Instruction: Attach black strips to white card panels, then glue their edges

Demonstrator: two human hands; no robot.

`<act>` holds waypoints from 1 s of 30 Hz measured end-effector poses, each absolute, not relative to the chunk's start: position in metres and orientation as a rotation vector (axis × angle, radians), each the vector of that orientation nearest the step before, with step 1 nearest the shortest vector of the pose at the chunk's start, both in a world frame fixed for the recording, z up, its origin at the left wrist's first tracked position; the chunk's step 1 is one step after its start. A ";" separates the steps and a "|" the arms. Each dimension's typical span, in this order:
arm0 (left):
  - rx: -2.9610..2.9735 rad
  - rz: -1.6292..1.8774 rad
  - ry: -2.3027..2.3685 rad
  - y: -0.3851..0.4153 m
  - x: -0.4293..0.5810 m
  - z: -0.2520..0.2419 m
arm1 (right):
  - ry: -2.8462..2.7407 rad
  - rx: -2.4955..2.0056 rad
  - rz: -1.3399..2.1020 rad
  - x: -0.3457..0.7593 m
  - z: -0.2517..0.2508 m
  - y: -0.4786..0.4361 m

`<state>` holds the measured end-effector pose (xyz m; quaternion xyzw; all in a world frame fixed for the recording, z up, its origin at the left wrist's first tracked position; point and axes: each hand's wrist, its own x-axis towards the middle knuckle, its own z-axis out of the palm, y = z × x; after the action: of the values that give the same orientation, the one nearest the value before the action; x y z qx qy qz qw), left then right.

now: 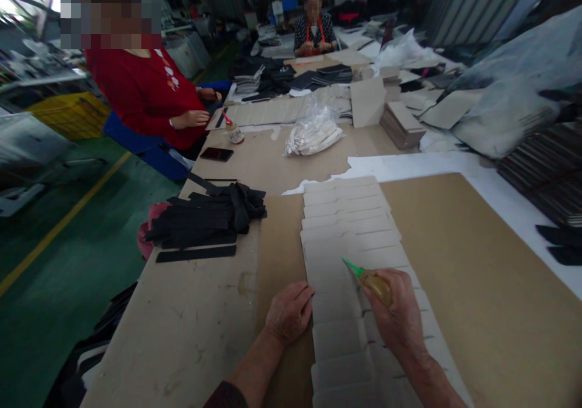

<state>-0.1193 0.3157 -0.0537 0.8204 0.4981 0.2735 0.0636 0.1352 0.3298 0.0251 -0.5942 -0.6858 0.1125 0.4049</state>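
Note:
A row of overlapping light grey card pieces (pixel 336 308) runs away from me down the middle of the table. My right hand (pixel 400 311) is wrapped round a squeeze glue bottle (pixel 376 287) with amber contents and a green nozzle. The nozzle points to the upper left, and its tip is over the cards; whether it touches them I cannot tell. At the left edge of the row rests my left hand (pixel 291 312), palm down with its fingers together, touching the card edges and holding nothing.
Dark fabric strips (pixel 204 217) lie piled at the left. Farther back are a phone (pixel 217 154), a red-capped bottle (pixel 234 130), a plastic bag of pale strips (pixel 314 132) and stacked boards (pixel 401 126). A person in red (pixel 136 93) stands at the left side; another sits at the far end.

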 end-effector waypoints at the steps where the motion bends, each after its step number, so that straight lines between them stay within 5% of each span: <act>1: 2.478 0.829 1.504 0.316 -0.119 -0.054 | -1.716 -1.509 0.261 0.140 0.025 0.331; 13: 2.471 0.858 1.501 0.316 -0.119 -0.049 | -1.191 -1.626 0.821 0.115 0.017 0.335; 30: 2.443 0.841 1.506 0.315 -0.118 -0.050 | -1.626 -1.462 0.475 0.083 0.022 0.373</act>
<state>-0.1184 0.3150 -0.0504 0.8146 0.5020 0.2805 0.0754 0.0832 0.3734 0.0222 -0.5876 -0.6538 0.1912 0.4368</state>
